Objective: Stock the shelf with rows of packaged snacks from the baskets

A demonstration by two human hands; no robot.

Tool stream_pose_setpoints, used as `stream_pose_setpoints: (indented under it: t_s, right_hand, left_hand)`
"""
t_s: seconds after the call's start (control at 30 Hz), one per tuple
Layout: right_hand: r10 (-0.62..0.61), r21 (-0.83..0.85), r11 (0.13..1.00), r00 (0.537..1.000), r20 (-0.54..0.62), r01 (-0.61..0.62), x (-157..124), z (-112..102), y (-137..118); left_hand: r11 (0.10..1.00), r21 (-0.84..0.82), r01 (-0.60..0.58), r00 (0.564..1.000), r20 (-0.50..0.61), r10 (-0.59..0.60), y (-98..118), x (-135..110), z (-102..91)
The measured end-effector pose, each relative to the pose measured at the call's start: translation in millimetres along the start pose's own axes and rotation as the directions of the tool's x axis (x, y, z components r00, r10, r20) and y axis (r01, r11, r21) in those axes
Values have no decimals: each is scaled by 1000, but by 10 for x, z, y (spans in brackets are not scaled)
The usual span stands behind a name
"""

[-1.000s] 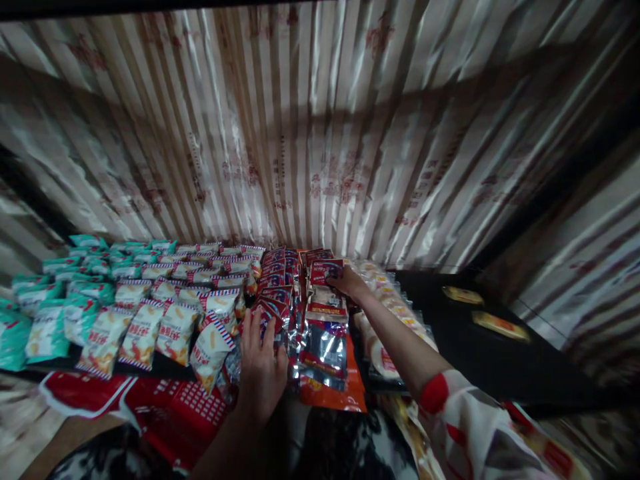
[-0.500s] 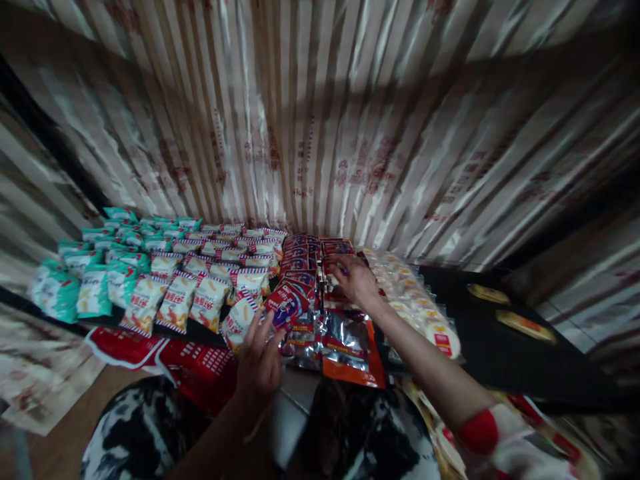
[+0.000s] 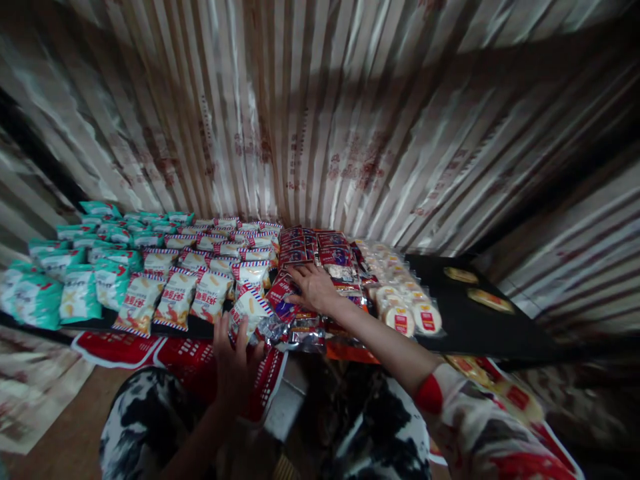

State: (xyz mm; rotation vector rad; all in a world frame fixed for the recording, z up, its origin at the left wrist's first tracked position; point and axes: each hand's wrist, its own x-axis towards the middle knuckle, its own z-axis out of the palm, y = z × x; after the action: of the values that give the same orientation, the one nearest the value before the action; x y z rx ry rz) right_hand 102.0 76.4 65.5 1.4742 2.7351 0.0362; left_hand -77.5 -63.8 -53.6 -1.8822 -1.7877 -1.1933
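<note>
Bags of shiny teal plastic [image 3: 80,293] fill the left end of a long black shelf [image 3: 450,307] in the head view; next come small white packets with red lettering [image 3: 207,297], then flat dark red-and-purple foil packets [image 3: 295,250], then round pale discs in clear wrappers [image 3: 400,320]. Towards the right end lie two narrow yellowish packets [image 3: 490,300], well apart from the rest.

The right hand [image 3: 313,290] reaches over the foil columns, palm down, fingers slightly bent and pointing left onto one loose foil packet [image 3: 283,293]; whether they pinch it or merely press on it, I cannot tell. The left hand [image 3: 237,353] is at the front edge, fingers spread, tips against a crooked white packet with a red-and-blue striped end [image 3: 250,310].

Judging by how things lie, the ranks behind are already in order; what remains uneven is at the front, where these two sit out of line with their neighbours. The loose foil packet lies printed face up, skewed beside the crooked one; partly covered, its long axis cannot be fixed. The crooked packet's striped end points to the back right, its long axis running diagonally down to the front left.
</note>
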Motion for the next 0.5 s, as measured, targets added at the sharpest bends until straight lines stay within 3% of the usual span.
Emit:
stream_pose_setpoints:
  t_s: [0.1,0.17,0.33,0.5]
  right_hand:
    - [-15,7,1000,999,47,14,100,-5,-6]
    - [-3,9,1000,993,117,2,185,-11,16]
    - [-35,74,997,966,256,16,377,-4,136]
    - [-133,186,978,967,218,92,418,79,186]
  left_hand:
    - [981,-2,-193,981,31,193,136,-80,9]
    - [967,-32,-253,962,97,255,229,-137,41]
    - [969,-31,-243,947,209,244,333,-220,173]
    - [968,55,-247,947,227,229,325,-197,244]
